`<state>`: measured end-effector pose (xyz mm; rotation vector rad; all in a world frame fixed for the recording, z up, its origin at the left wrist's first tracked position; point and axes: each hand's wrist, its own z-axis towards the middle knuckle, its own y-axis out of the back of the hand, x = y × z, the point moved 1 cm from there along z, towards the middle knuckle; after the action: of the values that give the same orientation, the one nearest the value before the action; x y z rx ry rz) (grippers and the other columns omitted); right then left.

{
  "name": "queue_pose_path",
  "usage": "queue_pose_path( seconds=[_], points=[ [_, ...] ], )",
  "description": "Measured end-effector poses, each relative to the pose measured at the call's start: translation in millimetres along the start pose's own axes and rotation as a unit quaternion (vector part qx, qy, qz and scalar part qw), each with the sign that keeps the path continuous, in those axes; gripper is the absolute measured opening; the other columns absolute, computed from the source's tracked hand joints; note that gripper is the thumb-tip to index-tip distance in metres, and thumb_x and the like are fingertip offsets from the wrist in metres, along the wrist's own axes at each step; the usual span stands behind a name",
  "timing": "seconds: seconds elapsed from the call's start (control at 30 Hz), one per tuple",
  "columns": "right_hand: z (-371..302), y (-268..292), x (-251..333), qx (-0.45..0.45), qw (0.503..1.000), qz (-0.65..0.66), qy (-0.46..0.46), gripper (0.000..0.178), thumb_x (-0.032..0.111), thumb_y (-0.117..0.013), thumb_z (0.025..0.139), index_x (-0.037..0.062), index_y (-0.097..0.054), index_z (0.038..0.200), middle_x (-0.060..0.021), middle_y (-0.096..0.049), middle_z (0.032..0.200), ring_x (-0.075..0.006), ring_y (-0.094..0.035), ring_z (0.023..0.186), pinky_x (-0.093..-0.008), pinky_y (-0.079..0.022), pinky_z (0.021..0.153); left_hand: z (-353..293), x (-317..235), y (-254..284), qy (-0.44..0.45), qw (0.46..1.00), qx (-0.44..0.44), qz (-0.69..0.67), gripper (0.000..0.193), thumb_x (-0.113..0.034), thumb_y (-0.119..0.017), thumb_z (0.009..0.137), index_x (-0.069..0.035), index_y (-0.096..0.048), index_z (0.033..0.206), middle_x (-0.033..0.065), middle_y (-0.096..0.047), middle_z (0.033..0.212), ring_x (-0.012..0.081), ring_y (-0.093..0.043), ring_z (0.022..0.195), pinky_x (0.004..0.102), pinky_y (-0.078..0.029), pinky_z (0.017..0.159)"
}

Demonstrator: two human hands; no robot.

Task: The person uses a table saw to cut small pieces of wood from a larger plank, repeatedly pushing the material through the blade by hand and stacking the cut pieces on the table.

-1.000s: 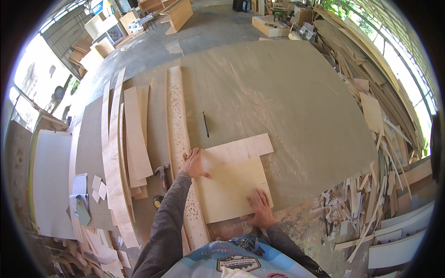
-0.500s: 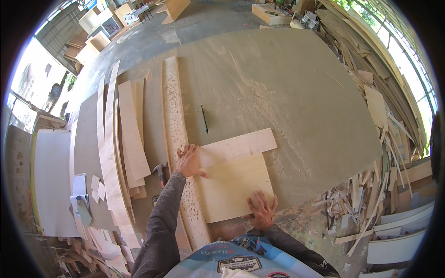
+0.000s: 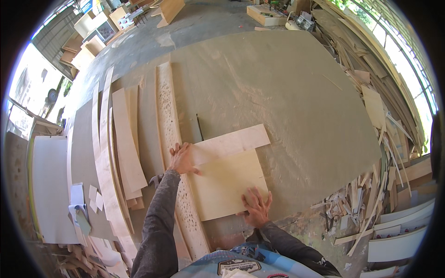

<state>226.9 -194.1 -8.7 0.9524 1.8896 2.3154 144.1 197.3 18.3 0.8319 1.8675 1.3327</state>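
Observation:
A pale plywood panel [image 3: 227, 183], nearly square, lies flat on the large grey-brown work surface. Along its far edge runs a narrower plywood strip [image 3: 238, 139]. Both butt their left ends against a long, pitted board [image 3: 165, 99]. My left hand [image 3: 181, 160] rests with spread fingers where strip, panel and pitted board meet. On the panel's near right corner my right hand [image 3: 257, 207] lies with its fingers apart. A thin black pencil-like stick [image 3: 199, 126] lies just beyond the strip, its near end close to the strip's far edge.
Left of the pitted board lie several long plywood strips [image 3: 125, 143]. A hammer [image 3: 155, 180] is partly hidden by my left forearm. Wood offcuts [image 3: 352, 199] are heaped at the right edge, and long boards [image 3: 366, 60] are stacked at the far right.
The panel and strip have slid away from me along the pitted board, both hands moving with them. The strip's far edge is now closer to the black stick. The view has shifted slightly.

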Motion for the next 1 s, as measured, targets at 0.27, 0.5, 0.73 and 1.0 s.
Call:
queue_pose_path(
  seconds=[0.27,0.5,0.73,1.0],
  points=[
    [28.1,-3.4,1.4,-0.003,1.000,0.013,0.001,0.068,0.050,-0.080,0.073,0.0165,-0.066,0.130,-0.0070,-0.039,0.158,-0.0306,-0.024,0.152,-0.0780,-0.006,0.109,22.3,24.4,-8.9,-0.010,0.999,-0.049,0.016,0.129,-0.056,-0.095,0.031,-0.003,-0.050,0.140,0.0109,-0.052,0.135,0.0364,-0.040,0.123,0.0520,-0.028,0.100],
    [58.6,-5.0,-6.4,-0.015,1.000,0.013,-0.005,0.072,0.049,-0.082,0.070,0.0171,-0.065,0.132,-0.0060,-0.037,0.159,-0.0299,-0.023,0.152,-0.0767,-0.006,0.110,57.4,14.7,28.9,0.020,0.996,0.074,-0.040,0.142,-0.060,-0.095,0.029,0.000,-0.043,0.148,0.0122,-0.048,0.144,0.0404,-0.034,0.137,0.0590,-0.019,0.112],
    [86.1,-8.5,-7.7,-0.020,1.000,0.009,-0.006,0.075,0.050,-0.082,0.069,0.0194,-0.064,0.135,-0.0039,-0.037,0.159,-0.0282,-0.023,0.152,-0.0760,-0.007,0.111,81.2,34.7,28.6,0.003,1.000,0.026,-0.015,0.141,-0.059,-0.096,0.027,-0.002,-0.044,0.146,0.0122,-0.051,0.140,0.0415,-0.039,0.132,0.0607,-0.024,0.109],
    [103.4,-19.9,-17.9,-0.039,0.999,-0.008,0.006,0.078,0.054,-0.082,0.069,0.0196,-0.063,0.136,-0.0037,-0.034,0.161,-0.0279,-0.023,0.153,-0.0766,-0.008,0.111,110.0,58.7,8.2,-0.006,1.000,-0.006,-0.019,0.146,-0.059,-0.096,0.026,-0.001,-0.042,0.148,0.0143,-0.047,0.145,0.0478,-0.033,0.138,0.0671,-0.020,0.112]
  ],
)
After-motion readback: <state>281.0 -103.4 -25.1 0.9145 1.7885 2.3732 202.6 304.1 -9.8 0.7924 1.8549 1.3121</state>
